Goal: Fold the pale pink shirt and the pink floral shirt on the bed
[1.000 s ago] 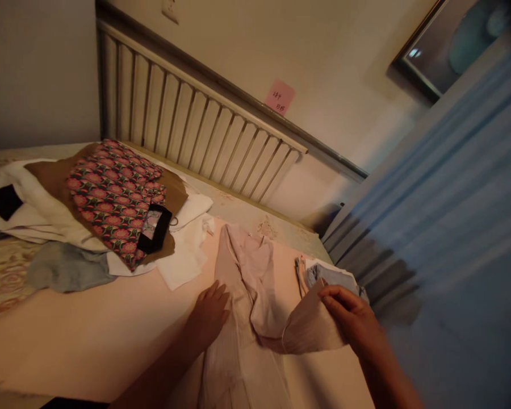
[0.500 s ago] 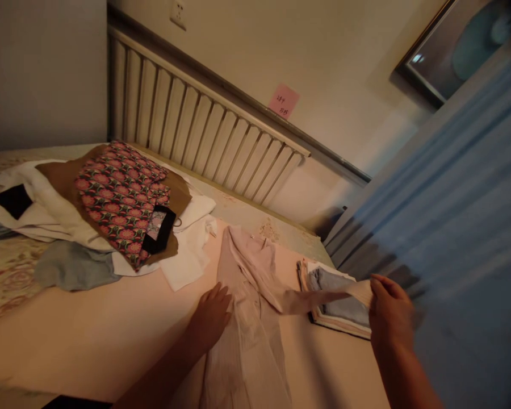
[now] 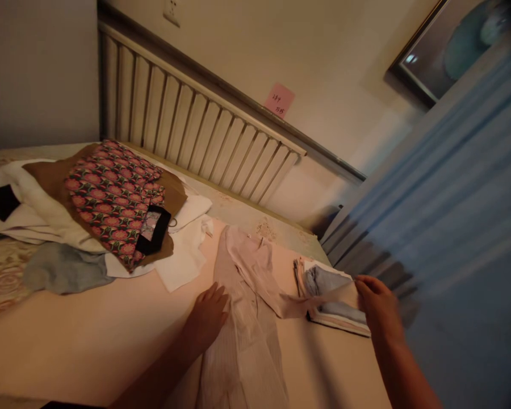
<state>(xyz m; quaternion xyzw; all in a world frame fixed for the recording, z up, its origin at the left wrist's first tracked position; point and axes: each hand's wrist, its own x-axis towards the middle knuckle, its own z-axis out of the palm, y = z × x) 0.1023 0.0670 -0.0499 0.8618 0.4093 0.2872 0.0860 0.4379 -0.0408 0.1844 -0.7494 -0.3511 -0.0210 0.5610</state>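
Observation:
A pale pink long-sleeved shirt (image 3: 247, 335) lies lengthwise on the peach-coloured surface, partly folded, its collar end away from me. My left hand (image 3: 207, 318) rests flat at the shirt's left edge, fingers stretched out and touching the cloth. At the right, my right hand (image 3: 377, 304) pinches the cuff of one sleeve. That sleeve is drawn out to the right, raised above a stack of folded clothes (image 3: 340, 311). The shirt's lower end runs out of the picture at the bottom.
To the left lies a heap of clothes with a floral-patterned garment (image 3: 114, 199) on top and a grey-green cloth (image 3: 68, 270) at its front. A radiator (image 3: 196, 122) runs along the wall behind. A blue curtain (image 3: 460, 227) hangs at the right.
My right hand has moved slightly left with the cuff, and the sleeve hangs a little slacker. The left hand stays at the shirt's edge. The view has shifted slightly.

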